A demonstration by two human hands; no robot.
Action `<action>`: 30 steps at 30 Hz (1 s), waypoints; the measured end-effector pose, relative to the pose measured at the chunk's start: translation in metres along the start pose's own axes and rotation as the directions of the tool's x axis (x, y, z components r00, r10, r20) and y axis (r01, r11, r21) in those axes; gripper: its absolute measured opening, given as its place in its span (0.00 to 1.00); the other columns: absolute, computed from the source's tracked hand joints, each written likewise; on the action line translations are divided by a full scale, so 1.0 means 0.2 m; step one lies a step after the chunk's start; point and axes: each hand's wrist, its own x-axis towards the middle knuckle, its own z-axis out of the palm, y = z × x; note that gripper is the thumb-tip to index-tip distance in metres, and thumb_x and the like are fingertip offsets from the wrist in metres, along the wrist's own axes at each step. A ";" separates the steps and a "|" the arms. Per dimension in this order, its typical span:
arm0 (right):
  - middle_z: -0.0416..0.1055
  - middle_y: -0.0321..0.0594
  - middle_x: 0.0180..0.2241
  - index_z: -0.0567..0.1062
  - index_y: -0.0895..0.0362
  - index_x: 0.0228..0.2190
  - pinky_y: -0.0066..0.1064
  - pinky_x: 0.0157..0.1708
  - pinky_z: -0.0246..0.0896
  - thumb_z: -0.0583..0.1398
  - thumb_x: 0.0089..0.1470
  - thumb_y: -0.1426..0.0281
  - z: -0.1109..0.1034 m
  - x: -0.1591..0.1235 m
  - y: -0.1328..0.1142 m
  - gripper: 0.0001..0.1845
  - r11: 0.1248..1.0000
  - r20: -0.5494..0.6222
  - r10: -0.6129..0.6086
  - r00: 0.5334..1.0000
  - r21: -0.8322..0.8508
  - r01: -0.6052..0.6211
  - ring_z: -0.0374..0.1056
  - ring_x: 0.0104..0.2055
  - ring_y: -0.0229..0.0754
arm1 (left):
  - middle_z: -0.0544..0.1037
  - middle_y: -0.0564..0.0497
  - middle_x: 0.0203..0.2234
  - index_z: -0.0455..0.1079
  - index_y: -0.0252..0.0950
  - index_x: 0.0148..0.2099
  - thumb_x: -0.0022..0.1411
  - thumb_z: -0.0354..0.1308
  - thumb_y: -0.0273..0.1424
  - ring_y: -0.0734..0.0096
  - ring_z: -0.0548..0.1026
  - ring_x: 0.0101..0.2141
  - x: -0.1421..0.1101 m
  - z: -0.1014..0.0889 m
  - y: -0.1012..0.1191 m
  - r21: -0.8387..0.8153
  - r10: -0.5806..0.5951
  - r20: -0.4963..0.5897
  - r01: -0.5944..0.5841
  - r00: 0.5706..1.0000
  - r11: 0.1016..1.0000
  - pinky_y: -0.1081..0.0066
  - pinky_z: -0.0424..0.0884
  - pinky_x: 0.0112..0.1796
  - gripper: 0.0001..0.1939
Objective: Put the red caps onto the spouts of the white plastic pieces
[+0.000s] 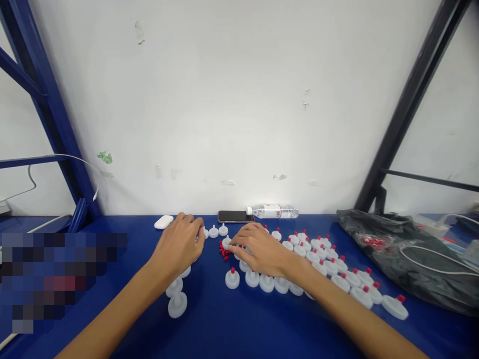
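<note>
My left hand [181, 245] is closed, its fingers curled down over the left group of white nozzle lids; its fingertips are partly hidden, so what they hold cannot be made out. Below it, bare white nozzle lids [177, 304] stand on the blue table. My right hand [258, 248] reaches in from the right, fingers bent together beside a small pile of red caps [224, 252]. An uncapped lid [226, 243] shows right at its fingertips. Under and around that hand stand several lids with red tips [232, 278]. Whether the right fingers pinch anything is hidden.
Red-tipped lids [361, 296] spread in rows toward the right. Against the wall lie a phone [235, 216], a water bottle [277, 211] and a white case [163, 222]. A black plastic bag [419, 279] covers the right side, with a bag of red caps [375, 243] on it.
</note>
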 end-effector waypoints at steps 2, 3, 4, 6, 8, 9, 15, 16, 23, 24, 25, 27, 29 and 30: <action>0.81 0.42 0.41 0.82 0.53 0.40 0.46 0.56 0.57 0.53 0.69 0.64 0.00 0.00 -0.01 0.17 1.000 0.020 -0.003 1.000 -0.008 0.003 0.71 0.50 0.50 | 0.78 0.47 0.45 0.73 0.34 0.49 0.70 0.59 0.38 0.62 0.78 0.46 -0.01 0.00 -0.02 0.055 -0.082 0.058 0.079 0.995 0.995 0.57 0.76 0.46 0.12; 0.81 0.42 0.40 0.82 0.54 0.40 0.47 0.57 0.56 0.53 0.70 0.64 0.01 0.00 -0.01 0.18 1.000 0.030 -0.003 1.000 -0.011 0.004 0.70 0.50 0.50 | 0.79 0.47 0.44 0.73 0.34 0.49 0.70 0.59 0.38 0.63 0.78 0.44 -0.01 0.01 -0.02 0.075 -0.112 0.100 0.105 0.989 0.992 0.57 0.76 0.45 0.13; 0.81 0.42 0.39 0.82 0.54 0.40 0.47 0.58 0.55 0.52 0.70 0.64 0.01 -0.01 -0.01 0.18 1.000 0.042 -0.004 0.999 -0.012 0.004 0.70 0.51 0.50 | 0.79 0.47 0.43 0.73 0.33 0.49 0.70 0.59 0.39 0.63 0.79 0.43 -0.02 0.03 -0.02 0.092 -0.137 0.146 0.124 0.980 0.988 0.58 0.77 0.44 0.14; 0.81 0.42 0.38 0.82 0.54 0.39 0.48 0.60 0.52 0.52 0.70 0.64 0.00 -0.01 -0.01 0.19 1.000 0.067 -0.005 0.998 -0.010 0.006 0.69 0.53 0.51 | 0.79 0.47 0.43 0.73 0.33 0.50 0.70 0.58 0.40 0.65 0.79 0.41 -0.03 0.05 -0.02 0.113 -0.166 0.232 0.143 0.958 0.983 0.59 0.77 0.42 0.15; 0.81 0.42 0.37 0.82 0.54 0.39 0.50 0.62 0.50 0.52 0.69 0.66 0.00 0.00 0.00 0.18 1.000 0.092 -0.005 0.996 -0.010 0.006 0.67 0.56 0.52 | 0.79 0.47 0.44 0.72 0.34 0.51 0.70 0.59 0.39 0.64 0.79 0.41 -0.04 0.07 -0.01 0.120 -0.173 0.288 0.144 0.942 0.982 0.58 0.77 0.43 0.15; 0.81 0.42 0.38 0.82 0.54 0.39 0.51 0.62 0.48 0.53 0.68 0.67 0.00 0.00 0.01 0.17 1.000 0.102 -0.003 0.995 -0.012 0.005 0.66 0.58 0.53 | 0.78 0.46 0.46 0.72 0.34 0.52 0.70 0.59 0.39 0.64 0.79 0.42 -0.04 0.07 0.00 0.118 -0.171 0.305 0.141 0.937 0.983 0.58 0.77 0.43 0.15; 0.81 0.45 0.34 0.83 0.57 0.39 0.52 0.64 0.45 0.55 0.56 0.79 -0.01 0.00 0.01 0.17 0.999 0.139 0.000 0.990 -0.036 0.005 0.65 0.60 0.55 | 0.79 0.47 0.45 0.72 0.34 0.51 0.70 0.59 0.38 0.63 0.79 0.43 -0.04 0.06 0.01 0.064 -0.133 0.315 0.118 0.940 0.991 0.58 0.77 0.44 0.14; 0.82 0.45 0.35 0.83 0.57 0.40 0.52 0.64 0.45 0.56 0.55 0.80 -0.01 0.00 0.01 0.18 0.999 0.141 -0.001 0.990 -0.037 0.007 0.65 0.60 0.54 | 0.79 0.47 0.45 0.72 0.34 0.52 0.70 0.60 0.37 0.63 0.79 0.43 -0.03 0.06 0.01 0.046 -0.118 0.301 0.110 0.946 0.993 0.58 0.77 0.44 0.14; 0.81 0.43 0.39 0.82 0.54 0.43 0.51 0.65 0.42 0.55 0.66 0.68 -0.01 0.00 -0.01 0.15 1.000 0.106 -0.005 0.994 -0.025 0.007 0.65 0.60 0.52 | 0.76 0.45 0.52 0.71 0.35 0.54 0.70 0.60 0.34 0.61 0.77 0.48 -0.03 0.09 0.04 -0.138 0.026 0.073 -0.016 0.997 0.990 0.56 0.76 0.47 0.14; 0.81 0.44 0.40 0.82 0.54 0.44 0.51 0.65 0.42 0.56 0.67 0.64 -0.01 0.00 -0.02 0.16 1.000 0.097 -0.001 0.995 -0.027 0.004 0.65 0.60 0.52 | 0.76 0.45 0.52 0.71 0.35 0.54 0.70 0.60 0.34 0.60 0.76 0.50 -0.03 0.10 0.04 -0.156 0.049 0.039 -0.042 0.998 0.987 0.54 0.75 0.49 0.14; 0.81 0.45 0.41 0.82 0.54 0.45 0.51 0.65 0.42 0.56 0.67 0.61 -0.01 0.00 -0.03 0.17 0.999 0.089 0.003 0.996 -0.033 0.000 0.65 0.60 0.53 | 0.76 0.45 0.52 0.71 0.35 0.55 0.70 0.60 0.34 0.59 0.76 0.51 -0.03 0.10 0.05 -0.169 0.068 0.009 -0.066 0.998 0.983 0.54 0.75 0.49 0.14; 0.81 0.45 0.42 0.81 0.55 0.47 0.51 0.65 0.42 0.58 0.66 0.60 0.00 0.01 -0.03 0.17 0.998 0.089 0.012 0.996 -0.062 -0.006 0.66 0.59 0.52 | 0.77 0.46 0.50 0.71 0.36 0.55 0.70 0.59 0.34 0.60 0.76 0.50 -0.03 0.11 0.05 -0.190 0.096 -0.033 -0.101 0.995 0.977 0.54 0.75 0.49 0.14; 0.81 0.45 0.41 0.80 0.55 0.48 0.50 0.65 0.43 0.58 0.65 0.65 0.01 0.01 -0.03 0.15 0.995 0.100 0.020 0.995 -0.096 -0.010 0.67 0.58 0.51 | 0.77 0.46 0.48 0.72 0.35 0.54 0.70 0.59 0.35 0.61 0.77 0.48 -0.03 0.12 0.04 -0.206 0.108 -0.061 -0.118 0.992 0.971 0.55 0.75 0.48 0.13; 0.81 0.45 0.41 0.79 0.56 0.49 0.49 0.65 0.43 0.58 0.65 0.68 0.01 0.01 -0.02 0.15 0.994 0.104 0.024 0.994 -0.109 -0.013 0.67 0.58 0.50 | 0.78 0.46 0.47 0.72 0.35 0.53 0.70 0.59 0.35 0.61 0.77 0.47 -0.03 0.13 0.04 -0.216 0.107 -0.073 -0.121 0.992 0.969 0.55 0.76 0.47 0.13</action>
